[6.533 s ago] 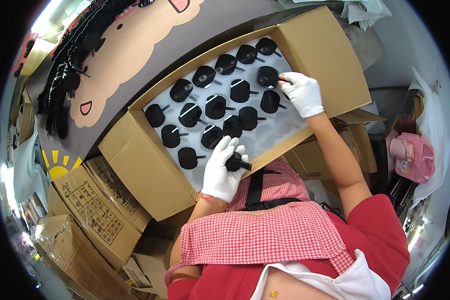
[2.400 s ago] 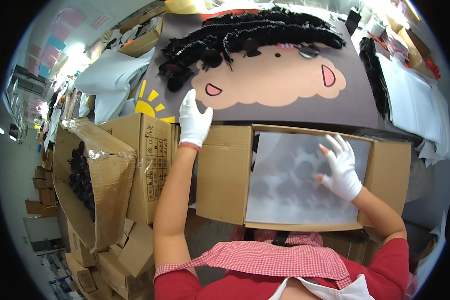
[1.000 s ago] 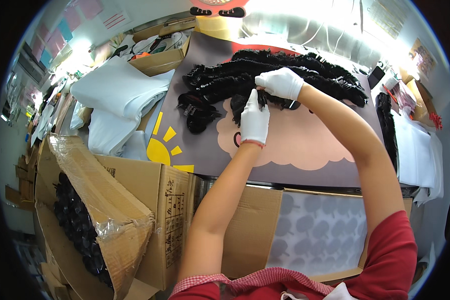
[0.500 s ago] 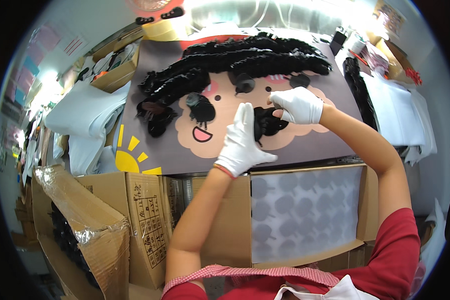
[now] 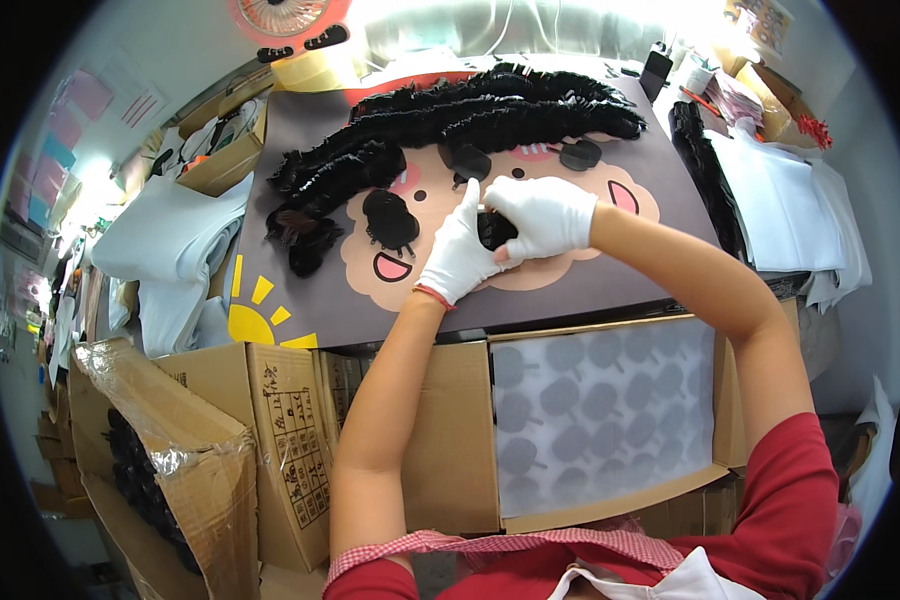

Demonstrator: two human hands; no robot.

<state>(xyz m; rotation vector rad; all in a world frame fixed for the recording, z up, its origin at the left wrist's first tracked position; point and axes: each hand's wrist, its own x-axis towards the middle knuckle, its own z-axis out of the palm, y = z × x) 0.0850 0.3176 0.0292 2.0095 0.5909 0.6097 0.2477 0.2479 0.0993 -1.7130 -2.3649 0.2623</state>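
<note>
Both my hands wear white gloves and meet over a printed mat (image 5: 610,275) with cartoon cloud faces. Between them is a small glossy black piece (image 5: 496,231), mostly covered by the gloves; its kind is hard to make out. My left hand (image 5: 457,253) grips its left side, one finger pointing up. My right hand (image 5: 545,218) curls its fingers round the right side. Flat, rounded black pieces with short stems lie on the mat: one to the left (image 5: 390,220), one beyond my hands (image 5: 470,163), another to the right (image 5: 580,154).
Long rows of fringed black strands (image 5: 510,122) lie across the mat's far part. Nearer me an open cardboard box (image 5: 502,440) holds paddle-shaped pieces under a translucent sheet (image 5: 610,410). Another carton (image 5: 205,500) stands left. White sheets (image 5: 170,235) and a pink fan (image 5: 285,15) are around.
My hands were apart and have come together round the black piece. The right hand has moved left and slightly down; the left has shifted left. The whole view has shifted a little.
</note>
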